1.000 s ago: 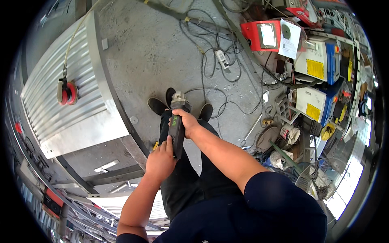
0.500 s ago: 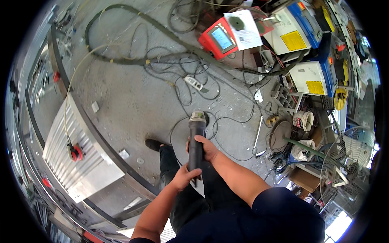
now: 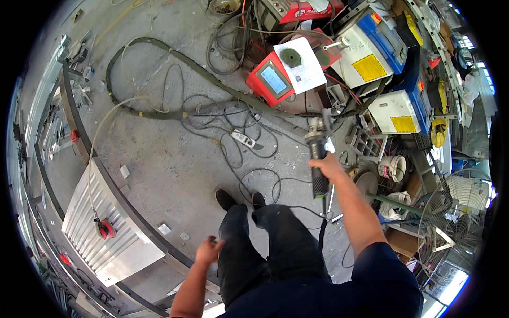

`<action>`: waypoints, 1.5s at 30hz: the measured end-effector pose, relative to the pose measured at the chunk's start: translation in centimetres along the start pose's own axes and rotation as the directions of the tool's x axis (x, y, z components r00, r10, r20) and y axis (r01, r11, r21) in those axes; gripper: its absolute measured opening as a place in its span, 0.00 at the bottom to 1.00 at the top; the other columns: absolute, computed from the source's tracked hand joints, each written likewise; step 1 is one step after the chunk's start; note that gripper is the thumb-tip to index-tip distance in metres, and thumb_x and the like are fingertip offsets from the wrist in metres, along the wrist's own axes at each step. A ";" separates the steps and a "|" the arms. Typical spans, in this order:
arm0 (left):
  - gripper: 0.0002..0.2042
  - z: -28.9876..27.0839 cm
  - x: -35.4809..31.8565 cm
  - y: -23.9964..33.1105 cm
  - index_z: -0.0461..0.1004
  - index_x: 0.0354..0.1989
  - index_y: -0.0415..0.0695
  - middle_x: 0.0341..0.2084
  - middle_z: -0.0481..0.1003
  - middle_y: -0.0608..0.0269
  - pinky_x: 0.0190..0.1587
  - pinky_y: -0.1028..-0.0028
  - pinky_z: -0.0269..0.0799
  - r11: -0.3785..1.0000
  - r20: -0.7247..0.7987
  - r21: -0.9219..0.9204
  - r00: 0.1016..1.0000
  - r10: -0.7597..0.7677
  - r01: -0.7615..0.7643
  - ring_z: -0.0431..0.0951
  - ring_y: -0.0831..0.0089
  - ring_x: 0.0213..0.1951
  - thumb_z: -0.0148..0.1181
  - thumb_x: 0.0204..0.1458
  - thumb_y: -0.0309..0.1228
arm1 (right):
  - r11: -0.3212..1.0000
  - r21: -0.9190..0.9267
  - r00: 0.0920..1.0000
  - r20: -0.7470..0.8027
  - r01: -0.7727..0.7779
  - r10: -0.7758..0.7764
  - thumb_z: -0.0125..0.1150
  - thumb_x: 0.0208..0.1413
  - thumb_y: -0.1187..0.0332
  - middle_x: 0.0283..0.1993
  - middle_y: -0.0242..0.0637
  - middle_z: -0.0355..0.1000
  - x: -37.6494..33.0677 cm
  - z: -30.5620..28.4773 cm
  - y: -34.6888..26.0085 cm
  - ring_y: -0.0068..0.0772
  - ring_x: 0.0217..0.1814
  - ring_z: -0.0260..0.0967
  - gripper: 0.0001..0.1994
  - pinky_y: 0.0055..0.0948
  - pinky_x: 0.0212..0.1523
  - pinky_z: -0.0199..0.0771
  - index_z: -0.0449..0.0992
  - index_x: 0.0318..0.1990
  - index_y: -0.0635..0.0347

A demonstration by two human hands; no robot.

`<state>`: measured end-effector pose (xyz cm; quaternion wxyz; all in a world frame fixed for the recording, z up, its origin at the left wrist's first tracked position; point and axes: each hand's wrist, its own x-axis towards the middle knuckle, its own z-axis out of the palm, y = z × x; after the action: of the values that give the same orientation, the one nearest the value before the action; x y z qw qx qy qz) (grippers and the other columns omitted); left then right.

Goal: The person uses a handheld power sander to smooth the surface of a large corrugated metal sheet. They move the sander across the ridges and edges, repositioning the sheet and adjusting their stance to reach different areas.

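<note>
Head view: angle grinder is gripped mid-body by the right hand, fingers clamped around it, head end pointed away from the person, held above the concrete floor. Its cord hangs down beside the right leg. Left hand is held free, well apart from the grinder, fingers loosely curled on nothing. White power strip lies left of the grinder; red welder sits beyond it.

Metal workshop: bare concrete floor strewn with cables, welding machines stacked at the side, red meter box, corrugated metal sheet, fan.
</note>
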<state>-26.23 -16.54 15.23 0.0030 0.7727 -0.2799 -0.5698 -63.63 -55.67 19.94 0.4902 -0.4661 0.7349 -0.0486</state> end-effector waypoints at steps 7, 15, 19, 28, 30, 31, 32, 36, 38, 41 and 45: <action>0.31 -1.0 1.3 -9.6 0.76 0.51 0.36 0.44 0.81 0.44 0.54 0.58 0.74 0.913 -0.192 0.171 0.922 -0.338 0.370 0.80 0.50 0.51 0.65 0.52 0.53 | 0.986 -0.155 0.950 -0.295 0.054 -0.099 0.76 0.40 0.62 0.38 0.45 0.77 10.4 -9.4 -4.3 0.42 0.39 0.76 0.24 0.41 0.41 0.74 0.75 0.43 0.66; 0.27 10.3 3.9 0.5 0.77 0.49 0.34 0.34 0.82 0.40 0.44 0.52 0.77 0.663 0.012 -0.582 0.821 -0.571 0.470 0.82 0.41 0.42 0.53 0.62 0.51 | 0.823 0.513 0.929 -0.117 -0.246 0.351 0.79 0.41 0.65 0.33 0.41 0.76 24.0 -10.7 4.4 0.36 0.29 0.73 0.21 0.40 0.30 0.73 0.79 0.38 0.73; 0.31 15.7 4.8 8.9 0.75 0.52 0.34 0.43 0.79 0.34 0.52 0.49 0.73 0.860 -0.059 0.129 0.869 -0.491 0.494 0.79 0.39 0.48 0.44 0.64 0.54 | 0.872 0.247 0.896 -0.030 -0.424 0.444 0.80 0.40 0.63 0.36 0.45 0.78 29.2 -9.5 12.9 0.39 0.32 0.76 0.24 0.44 0.32 0.75 0.80 0.41 0.74; 0.29 18.0 2.3 18.0 0.75 0.51 0.36 0.46 0.78 0.34 0.56 0.48 0.69 0.750 0.109 0.327 0.765 -0.635 0.575 0.76 0.40 0.53 0.41 0.64 0.53 | 0.873 0.169 0.885 0.188 -0.457 0.426 0.78 0.42 0.64 0.39 0.45 0.80 45.7 -4.4 16.7 0.38 0.35 0.77 0.22 0.39 0.35 0.75 0.81 0.41 0.73; 0.28 18.2 2.5 19.8 0.75 0.49 0.37 0.46 0.78 0.36 0.55 0.47 0.69 0.727 0.121 0.364 0.744 -0.657 0.583 0.76 0.39 0.51 0.42 0.64 0.52 | 0.837 0.265 0.878 0.160 -0.478 0.451 0.78 0.45 0.62 0.42 0.46 0.80 51.1 -2.2 17.6 0.39 0.39 0.77 0.25 0.37 0.40 0.75 0.80 0.44 0.75; 0.28 18.5 2.1 20.2 0.75 0.49 0.37 0.46 0.78 0.36 0.55 0.47 0.69 0.722 0.119 0.354 0.737 -0.665 0.594 0.76 0.39 0.51 0.43 0.64 0.52 | 0.827 0.272 0.870 0.134 -0.492 0.474 0.77 0.46 0.61 0.46 0.48 0.79 53.3 -0.7 17.0 0.39 0.44 0.77 0.27 0.37 0.44 0.76 0.79 0.48 0.76; 0.27 19.1 1.7 20.5 0.75 0.49 0.37 0.46 0.78 0.36 0.55 0.47 0.69 0.715 0.110 0.337 0.729 -0.676 0.612 0.76 0.38 0.51 0.43 0.64 0.52 | 0.859 0.286 0.900 0.026 -0.424 0.436 0.77 0.47 0.60 0.49 0.48 0.79 54.3 1.2 15.1 0.40 0.47 0.77 0.29 0.38 0.46 0.75 0.77 0.52 0.74; 0.26 18.9 3.1 20.3 0.74 0.48 0.38 0.46 0.77 0.35 0.55 0.46 0.69 0.711 0.102 0.333 0.725 -0.681 0.620 0.76 0.37 0.50 0.45 0.64 0.52 | 0.917 0.399 0.960 -0.258 0.004 0.108 0.72 0.50 0.56 0.58 0.53 0.75 61.4 6.0 16.8 0.54 0.55 0.75 0.34 0.43 0.55 0.73 0.71 0.62 0.67; 0.26 19.9 2.6 20.8 0.74 0.48 0.39 0.45 0.77 0.34 0.54 0.46 0.69 0.682 0.102 0.307 0.690 -0.717 0.663 0.75 0.36 0.50 0.45 0.64 0.52 | 0.962 0.272 0.984 -0.169 -0.010 0.058 0.71 0.49 0.56 0.59 0.55 0.74 62.6 8.1 16.7 0.55 0.56 0.74 0.35 0.44 0.56 0.73 0.70 0.62 0.66; 0.24 20.4 2.9 22.5 0.73 0.47 0.38 0.43 0.77 0.35 0.51 0.46 0.69 0.722 0.118 0.237 0.718 -0.686 0.650 0.75 0.36 0.49 0.46 0.65 0.50 | 0.997 0.060 0.998 -0.016 -0.053 0.054 0.71 0.48 0.55 0.61 0.56 0.72 62.0 10.0 17.3 0.58 0.58 0.73 0.36 0.45 0.57 0.73 0.69 0.63 0.65; 0.22 19.7 2.6 20.6 0.72 0.45 0.37 0.42 0.78 0.36 0.50 0.47 0.69 0.761 0.144 0.231 0.752 -0.643 0.606 0.75 0.36 0.48 0.47 0.65 0.48 | 0.984 -0.158 0.992 0.084 -0.079 0.094 0.69 0.47 0.54 0.63 0.59 0.70 57.6 9.0 21.1 0.61 0.60 0.71 0.38 0.47 0.59 0.73 0.67 0.64 0.63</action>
<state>-51.89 -28.88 12.69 -0.2843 0.7528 -0.0508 -0.5914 -75.09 -82.56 -34.74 0.4872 -0.4721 0.7329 0.0513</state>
